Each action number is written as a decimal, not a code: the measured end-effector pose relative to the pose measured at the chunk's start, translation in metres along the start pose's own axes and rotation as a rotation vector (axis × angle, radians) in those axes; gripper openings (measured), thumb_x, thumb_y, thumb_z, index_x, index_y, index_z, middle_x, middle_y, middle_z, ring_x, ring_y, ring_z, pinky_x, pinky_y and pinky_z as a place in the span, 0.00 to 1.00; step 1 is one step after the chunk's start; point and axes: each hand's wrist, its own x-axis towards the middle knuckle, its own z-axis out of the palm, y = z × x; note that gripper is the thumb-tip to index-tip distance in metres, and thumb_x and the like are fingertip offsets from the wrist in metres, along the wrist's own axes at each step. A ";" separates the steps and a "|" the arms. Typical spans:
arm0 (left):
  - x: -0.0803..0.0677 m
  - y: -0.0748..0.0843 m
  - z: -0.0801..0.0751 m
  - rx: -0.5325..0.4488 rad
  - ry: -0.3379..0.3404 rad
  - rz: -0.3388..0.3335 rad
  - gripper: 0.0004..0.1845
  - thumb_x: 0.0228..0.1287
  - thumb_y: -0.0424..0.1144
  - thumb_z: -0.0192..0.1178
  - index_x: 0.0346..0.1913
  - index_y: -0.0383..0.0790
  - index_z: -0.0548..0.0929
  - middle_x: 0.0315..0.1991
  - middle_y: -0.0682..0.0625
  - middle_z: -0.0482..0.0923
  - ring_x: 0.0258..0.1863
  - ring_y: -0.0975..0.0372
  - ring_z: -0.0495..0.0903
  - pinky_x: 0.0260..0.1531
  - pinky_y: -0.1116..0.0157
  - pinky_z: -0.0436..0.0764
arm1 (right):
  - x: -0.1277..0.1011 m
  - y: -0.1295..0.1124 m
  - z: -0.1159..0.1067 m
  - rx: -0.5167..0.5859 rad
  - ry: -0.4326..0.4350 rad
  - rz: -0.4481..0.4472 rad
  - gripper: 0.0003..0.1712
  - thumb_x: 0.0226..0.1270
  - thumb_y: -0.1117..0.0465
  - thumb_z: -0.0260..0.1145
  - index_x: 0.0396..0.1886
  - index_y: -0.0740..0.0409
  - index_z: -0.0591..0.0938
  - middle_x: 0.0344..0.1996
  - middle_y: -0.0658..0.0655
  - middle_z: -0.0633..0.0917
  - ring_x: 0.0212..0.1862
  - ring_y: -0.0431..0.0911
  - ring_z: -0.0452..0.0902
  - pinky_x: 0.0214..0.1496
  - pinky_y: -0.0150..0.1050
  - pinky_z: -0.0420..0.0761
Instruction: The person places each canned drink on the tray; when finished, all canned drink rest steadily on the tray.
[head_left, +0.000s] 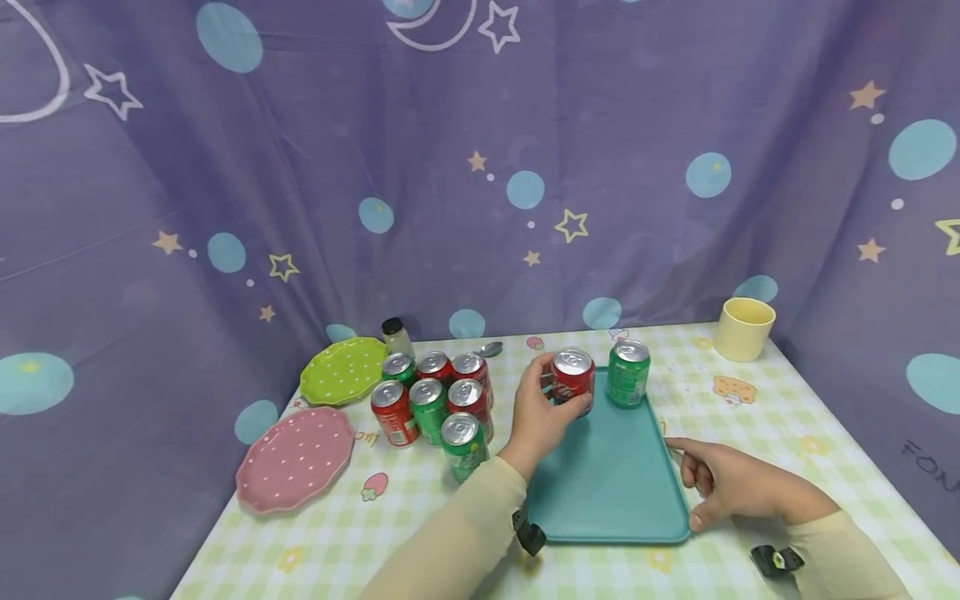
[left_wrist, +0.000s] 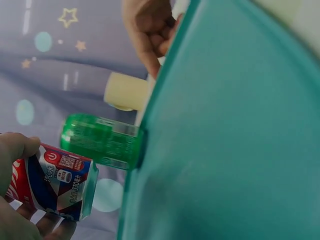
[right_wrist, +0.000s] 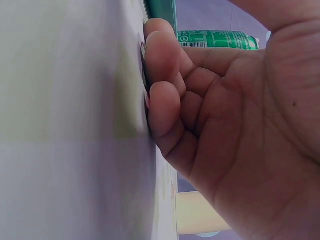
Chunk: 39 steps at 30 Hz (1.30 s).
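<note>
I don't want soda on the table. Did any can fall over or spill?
No. The cans beside the tray all stand upright, and so does the green can on it. The left hand holds a red can upright at the tray's far end. No puddle shows on the tablecloth.

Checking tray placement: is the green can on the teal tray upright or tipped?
Upright. The green can stands on its base at the far end of the teal tray, silver top facing up, beside the red can gripped by the left hand.
</note>
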 end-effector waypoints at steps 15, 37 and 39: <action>0.031 -0.031 0.030 0.095 0.006 -0.067 0.37 0.57 0.40 0.81 0.69 0.50 0.75 0.59 0.52 0.79 0.57 0.60 0.79 0.58 0.56 0.81 | 0.005 -0.002 -0.001 -0.017 0.003 -0.002 0.68 0.47 0.59 0.88 0.78 0.78 0.54 0.38 0.59 0.78 0.31 0.43 0.72 0.30 0.36 0.74; 0.047 -0.033 0.048 0.145 0.016 -0.163 0.38 0.56 0.42 0.82 0.68 0.54 0.76 0.58 0.53 0.80 0.58 0.58 0.81 0.59 0.60 0.80 | 0.001 -0.005 -0.001 -0.016 0.003 -0.004 0.68 0.48 0.58 0.88 0.78 0.79 0.54 0.38 0.60 0.78 0.30 0.42 0.72 0.30 0.36 0.75; 0.046 -0.033 0.048 0.162 0.012 -0.168 0.38 0.57 0.43 0.82 0.69 0.55 0.75 0.58 0.54 0.80 0.58 0.59 0.81 0.59 0.60 0.80 | 0.001 -0.004 0.000 -0.007 0.002 -0.002 0.68 0.48 0.59 0.88 0.78 0.79 0.54 0.38 0.60 0.78 0.30 0.42 0.72 0.30 0.36 0.75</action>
